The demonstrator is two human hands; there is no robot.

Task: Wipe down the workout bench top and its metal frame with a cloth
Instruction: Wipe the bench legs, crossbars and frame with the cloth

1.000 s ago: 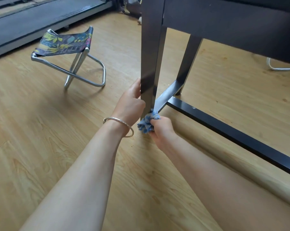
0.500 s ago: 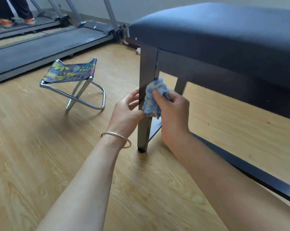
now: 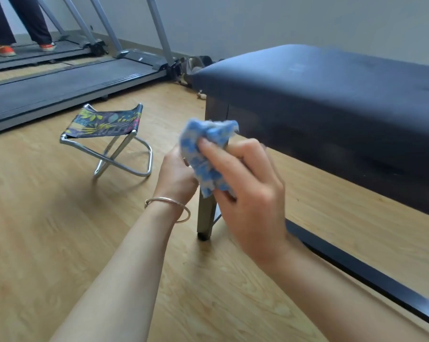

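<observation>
1. One crumpled blue-and-white cloth (image 3: 208,154) sits bunched in the right hand (image 3: 245,193), with thumb and fingers curled round it in a firm grip.
2. The cloth is up in front of the near corner leg (image 3: 205,214), a dark square metal post, just under the corner of the seat. It's blurred, so I can't say whether it is touching the metal.
3. The left hand (image 3: 176,176) is tucked in right beside the cloth on the leg's left side, back of the hand towards us. Its fingers are hidden, so I can't tell what they hold, if anything. A thin silver bangle (image 3: 169,206) circles that wrist.
4. Above, the navy padded bench top (image 3: 332,77) stretches off to the right, and a long dark metal rail (image 3: 369,275) runs low along the floor beneath it.
5. All of it stands on a light wood-plank floor (image 3: 48,218).
6. To the left there's a small folding stool (image 3: 107,134) with a chrome tube frame and a leafy printed fabric seat.
7. Further back lie two grey treadmills (image 3: 60,87), with another person's legs (image 3: 18,21) in dark trousers and orange shoes on the far one.
</observation>
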